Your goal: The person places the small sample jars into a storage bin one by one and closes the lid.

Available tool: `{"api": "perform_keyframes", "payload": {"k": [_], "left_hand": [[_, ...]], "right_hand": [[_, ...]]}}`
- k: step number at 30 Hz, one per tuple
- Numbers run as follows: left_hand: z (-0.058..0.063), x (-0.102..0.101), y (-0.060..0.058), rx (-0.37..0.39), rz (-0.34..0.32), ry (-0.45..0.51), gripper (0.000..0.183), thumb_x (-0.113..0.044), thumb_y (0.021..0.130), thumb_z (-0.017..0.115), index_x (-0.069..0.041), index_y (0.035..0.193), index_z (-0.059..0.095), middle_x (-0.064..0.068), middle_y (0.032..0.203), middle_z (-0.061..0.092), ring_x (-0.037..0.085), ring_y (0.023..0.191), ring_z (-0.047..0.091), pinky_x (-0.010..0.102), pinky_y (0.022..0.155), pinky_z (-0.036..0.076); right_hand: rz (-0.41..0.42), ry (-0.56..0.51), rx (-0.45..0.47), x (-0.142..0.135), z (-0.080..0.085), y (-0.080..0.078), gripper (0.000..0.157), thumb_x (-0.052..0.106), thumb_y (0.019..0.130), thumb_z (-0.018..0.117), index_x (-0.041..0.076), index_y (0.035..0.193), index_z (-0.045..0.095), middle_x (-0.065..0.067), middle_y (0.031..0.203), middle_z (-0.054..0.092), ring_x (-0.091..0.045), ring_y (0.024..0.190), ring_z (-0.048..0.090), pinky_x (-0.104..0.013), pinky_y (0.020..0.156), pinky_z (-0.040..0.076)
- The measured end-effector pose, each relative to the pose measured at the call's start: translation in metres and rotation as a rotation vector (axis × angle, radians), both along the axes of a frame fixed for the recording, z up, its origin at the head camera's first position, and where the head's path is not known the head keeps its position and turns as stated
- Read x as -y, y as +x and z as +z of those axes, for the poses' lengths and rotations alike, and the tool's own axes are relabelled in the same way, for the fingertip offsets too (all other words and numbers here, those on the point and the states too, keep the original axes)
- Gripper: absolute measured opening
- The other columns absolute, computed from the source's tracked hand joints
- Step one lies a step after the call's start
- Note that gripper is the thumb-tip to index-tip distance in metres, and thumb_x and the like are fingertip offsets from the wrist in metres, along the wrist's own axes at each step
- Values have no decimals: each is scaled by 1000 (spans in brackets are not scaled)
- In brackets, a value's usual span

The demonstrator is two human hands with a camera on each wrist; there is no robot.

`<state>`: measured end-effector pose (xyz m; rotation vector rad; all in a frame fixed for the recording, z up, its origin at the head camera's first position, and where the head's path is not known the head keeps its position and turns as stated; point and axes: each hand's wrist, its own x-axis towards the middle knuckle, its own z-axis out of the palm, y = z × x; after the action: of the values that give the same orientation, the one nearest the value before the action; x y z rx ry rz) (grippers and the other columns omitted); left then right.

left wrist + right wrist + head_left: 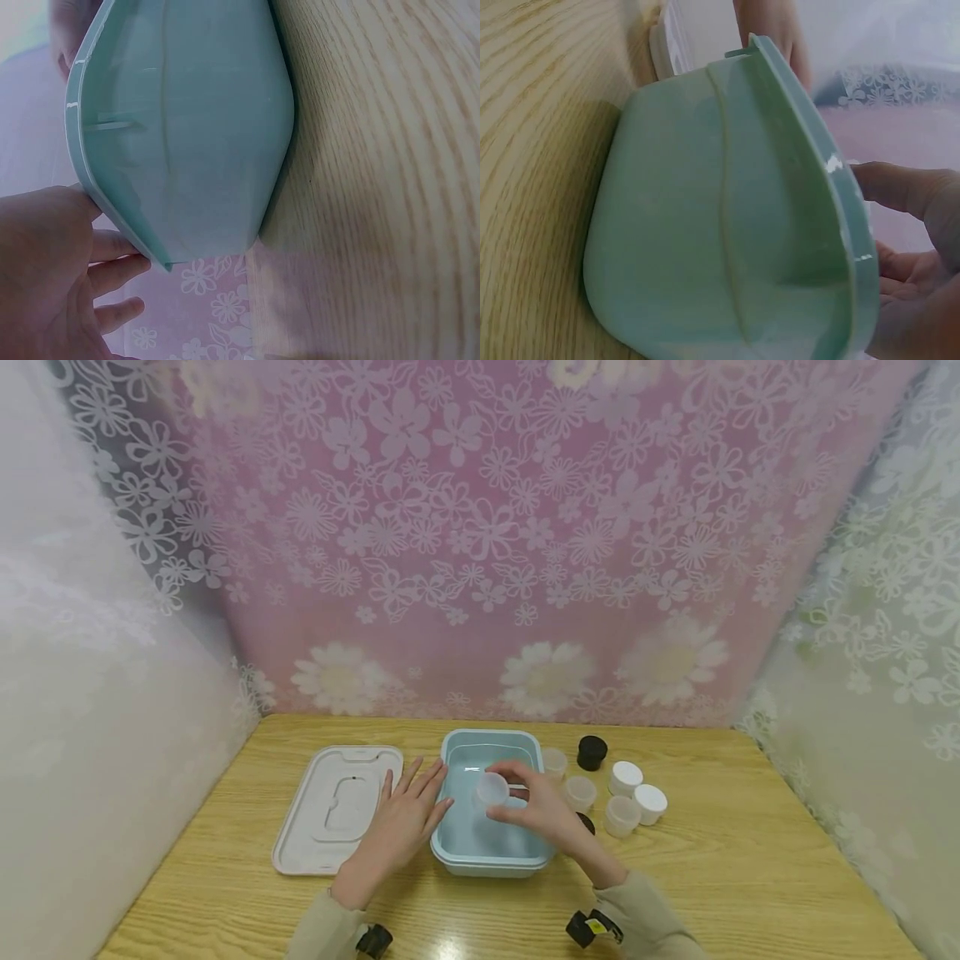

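Translucent plastic cup [492, 789]: over the tub's interior; probably light, thin-walled and slightly springy, slippery if wet.
Best hold: pinch opposite sides just below the rim; a hard squeeze would likely bend it oval.
Your right hand [543, 810]: thumb and fingers pinch the cup from its right side.
Your left hand [401, 827]: fingers straight and spread, touching the tub's left rim.
Blue tub [491, 862]: glossy moulded plastic, rounded corners, projecting lip; likely stiff enough for you to steady by that lip.
Tabletop [712, 877]: yellowish, streaked wood grain.
White lid [341, 810]: flat rounded rectangle with a recessed panel, left of the tub.
White-capped jars [625, 778]: two squat, smooth cylinders, right of the tub.
Black-capped jar [592, 753]: squat, dark, farther back.
Floral curtain [465, 568]: pink, patterned with pale blossoms, behind everything.
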<state>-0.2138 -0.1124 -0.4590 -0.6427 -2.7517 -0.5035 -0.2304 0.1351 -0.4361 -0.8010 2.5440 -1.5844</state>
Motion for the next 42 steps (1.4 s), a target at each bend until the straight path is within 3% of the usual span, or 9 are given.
{"api": "perform_keyframes", "payload": {"k": [13,20,25,35,42], "left_hand": [[0,0,0,-24,-4,11,55,-38,106,54,-9,151,49,8,156,46,37,150,30,72,115,20],[-1,0,1,-32,-9,13,54,-37,106,53,-7,150,50,9,155,47,38,149,31,72,114,20],[-2,0,0,-37,-7,18,54,-37,106,54,-7,150,50,9,155,48,38,149,31,72,115,20],[-2,0,1,-33,0,15,54,-37,106,54,-8,151,49,8,155,47,37,150,29,72,115,19],[-2,0,1,-37,-4,17,54,-37,106,53,-8,151,49,8,155,47,37,150,30,72,115,20]], "right_hand": [[146,232,-7,20,-7,-6,49,4,83,83,-2,127,61,-18,127,65,-40,115,64,-49,93,56],[181,358,32,31,-10,-2,47,3,83,83,3,126,63,-14,127,65,-35,111,66,-40,88,59],[211,392,77,33,-9,-2,45,3,84,82,6,126,64,-13,123,66,-34,103,69,-31,80,59],[325,390,64,31,-10,-5,45,-6,87,75,2,129,62,-16,121,67,-35,106,69,-25,81,59],[322,420,89,28,-3,-1,50,-10,89,71,4,135,59,-17,124,66,-36,108,68,-35,86,60]]}}
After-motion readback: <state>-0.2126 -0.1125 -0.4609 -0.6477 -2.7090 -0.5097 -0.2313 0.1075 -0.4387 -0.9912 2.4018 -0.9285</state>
